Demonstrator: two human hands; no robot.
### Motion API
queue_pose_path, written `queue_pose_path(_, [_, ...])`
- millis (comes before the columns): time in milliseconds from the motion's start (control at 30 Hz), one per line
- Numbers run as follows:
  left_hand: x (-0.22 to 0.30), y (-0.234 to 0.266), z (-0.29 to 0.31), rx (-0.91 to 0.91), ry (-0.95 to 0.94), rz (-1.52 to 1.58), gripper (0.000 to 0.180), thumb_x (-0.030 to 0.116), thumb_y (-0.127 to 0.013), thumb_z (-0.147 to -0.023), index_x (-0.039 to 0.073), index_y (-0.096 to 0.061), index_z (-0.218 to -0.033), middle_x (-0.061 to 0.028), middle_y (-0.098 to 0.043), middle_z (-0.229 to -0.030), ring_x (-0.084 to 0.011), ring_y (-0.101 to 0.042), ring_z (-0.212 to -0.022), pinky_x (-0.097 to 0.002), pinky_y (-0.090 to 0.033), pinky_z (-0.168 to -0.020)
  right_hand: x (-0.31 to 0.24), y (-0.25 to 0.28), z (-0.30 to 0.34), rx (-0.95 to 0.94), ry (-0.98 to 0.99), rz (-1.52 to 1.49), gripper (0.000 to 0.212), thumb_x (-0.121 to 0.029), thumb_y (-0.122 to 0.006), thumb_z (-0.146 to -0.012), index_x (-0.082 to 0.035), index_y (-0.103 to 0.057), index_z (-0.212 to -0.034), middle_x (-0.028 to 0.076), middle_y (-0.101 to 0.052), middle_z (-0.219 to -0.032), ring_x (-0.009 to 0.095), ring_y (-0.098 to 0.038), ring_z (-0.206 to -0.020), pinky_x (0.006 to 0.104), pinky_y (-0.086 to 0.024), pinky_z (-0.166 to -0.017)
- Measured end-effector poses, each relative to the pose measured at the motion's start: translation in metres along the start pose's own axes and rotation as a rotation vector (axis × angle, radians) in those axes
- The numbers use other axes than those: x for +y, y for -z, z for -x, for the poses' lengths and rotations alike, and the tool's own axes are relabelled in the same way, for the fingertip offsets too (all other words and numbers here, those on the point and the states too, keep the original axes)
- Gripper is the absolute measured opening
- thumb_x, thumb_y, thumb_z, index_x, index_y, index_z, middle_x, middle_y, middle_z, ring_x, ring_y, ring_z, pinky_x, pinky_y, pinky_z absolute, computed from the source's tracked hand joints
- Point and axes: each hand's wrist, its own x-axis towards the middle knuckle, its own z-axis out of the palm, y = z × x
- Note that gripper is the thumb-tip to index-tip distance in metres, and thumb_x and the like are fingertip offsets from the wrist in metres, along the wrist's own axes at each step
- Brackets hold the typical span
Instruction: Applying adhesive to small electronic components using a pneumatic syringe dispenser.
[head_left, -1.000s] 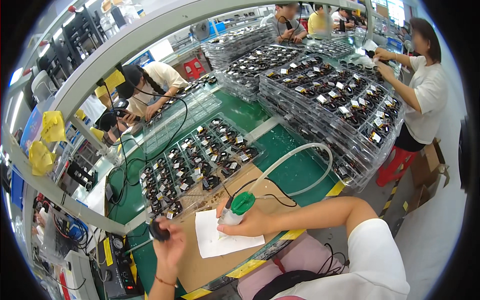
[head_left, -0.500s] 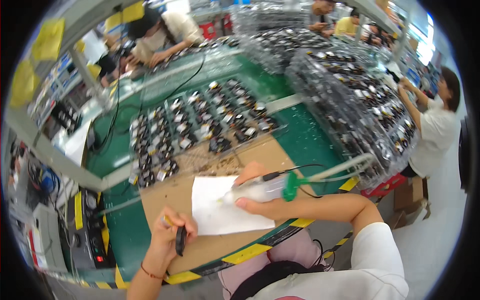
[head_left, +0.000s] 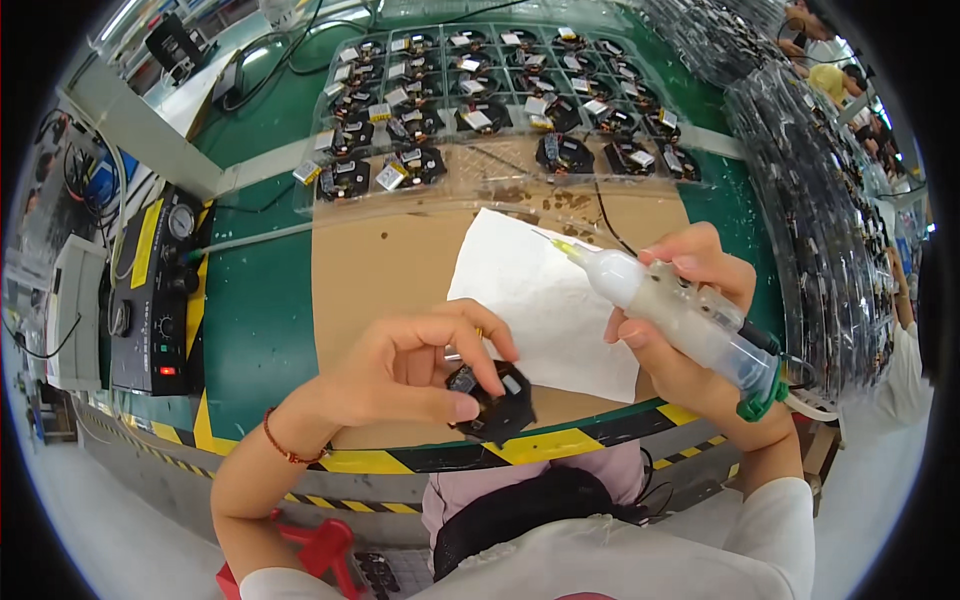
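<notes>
Item in hand: small round black electronic module (head_left: 490, 402), held over the near edge of the bench (head_left: 260, 330), above the yellow-and-black hazard strip (head_left: 560, 442). The left hand (head_left: 415, 368) pinches it, thumb below and fingers (head_left: 490, 330) curled over the top, closed on the part.

Tool: clear glue syringe (head_left: 680, 315) with yellow needle tip (head_left: 562, 246) and green collar at its rear, gripped in the right hand (head_left: 690, 330), fingers wrapped tight about the barrel. The tip points up and left, over the white paper sheet (head_left: 545, 300), well apart from the module.

Step, as judged: module presented for dispensing, with no contact between needle and part. The next move would call for bringing the tip down to a spot on the module's upper face while the left hand keeps it steady.

Containers:
- Clear plastic compartment tray (head_left: 500, 100) at the far side of the brown work mat (head_left: 380, 270); most cells hold one like black module with a small label, a few near cells look empty.
- Stacks of similar filled trays (head_left: 820, 200) at the right.

Other: black control unit with gauge (head_left: 150, 290), left.
</notes>
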Motion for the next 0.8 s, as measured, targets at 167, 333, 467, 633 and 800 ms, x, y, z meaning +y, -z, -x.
queue_pose_path(167, [0.002, -0.003, -0.001, -0.062, 0.071, 0.206, 0.041, -0.008, -0.067, -0.065, -0.001, -0.055, -0.104, -0.0151, -0.043, -0.116, -0.0211, -0.045, -0.107, -0.0317, -0.04, -0.091, 0.003, 0.003, -0.006, 0.011, 0.011, 0.228, 0.043, -0.007, -0.062, -0.078, -0.009, -0.034, -0.111, 0.01, -0.042, -0.094, 0.017, -0.054, -0.069, 0.0276, -0.047, -0.059])
queue_pose_path(333, [0.001, -0.001, 0.0, -0.072, 0.015, 0.066, 0.056, -0.008, -0.071, -0.063, 0.001, -0.05, -0.114, -0.0093, -0.042, -0.118, -0.018, -0.041, -0.111, -0.0311, -0.038, -0.094, 0.017, -0.006, -0.004, 0.193, -0.216, 0.251, 0.038, -0.007, -0.063, -0.076, -0.005, -0.04, -0.105, 0.008, -0.045, -0.09, 0.01, -0.052, -0.061, 0.0215, -0.043, -0.049])
queue_pose_path(467, [0.001, -0.004, -0.002, -0.068, 0.049, -0.023, 0.061, -0.004, -0.075, -0.061, 0.003, -0.05, -0.116, -0.0078, -0.042, -0.118, -0.017, -0.043, -0.107, -0.0301, -0.037, -0.091, 0.015, -0.014, -0.011, 0.335, -0.262, 0.151, 0.034, -0.01, -0.072, -0.068, -0.002, -0.052, -0.094, 0.007, -0.05, -0.086, 0.013, -0.049, -0.072, 0.0249, -0.041, -0.064])
queue_pose_path(633, [-0.006, -0.006, -0.002, -0.057, 0.076, -0.097, 0.06, -0.001, -0.076, -0.06, 0.003, -0.052, -0.115, -0.0077, -0.047, -0.112, -0.0172, -0.044, -0.105, -0.0274, -0.038, -0.088, 0.018, -0.011, -0.011, 0.302, -0.136, 0.24, 0.033, -0.009, -0.071, -0.068, -0.002, -0.052, -0.094, 0.007, -0.05, -0.088, 0.013, -0.049, -0.074, 0.025, -0.04, -0.064])
queue_pose_path(800, [0.001, -0.014, -0.002, -0.028, 0.171, -0.429, 0.061, 0.005, -0.081, -0.056, 0.0, -0.054, -0.111, -0.0056, -0.056, -0.094, -0.0139, -0.053, -0.086, -0.0261, -0.044, -0.079, 0.024, -0.009, -0.01, 0.257, -0.042, 0.257, 0.032, -0.006, -0.07, -0.068, -0.002, -0.052, -0.093, 0.007, -0.049, -0.088, 0.013, -0.049, -0.074, 0.025, -0.039, -0.063])
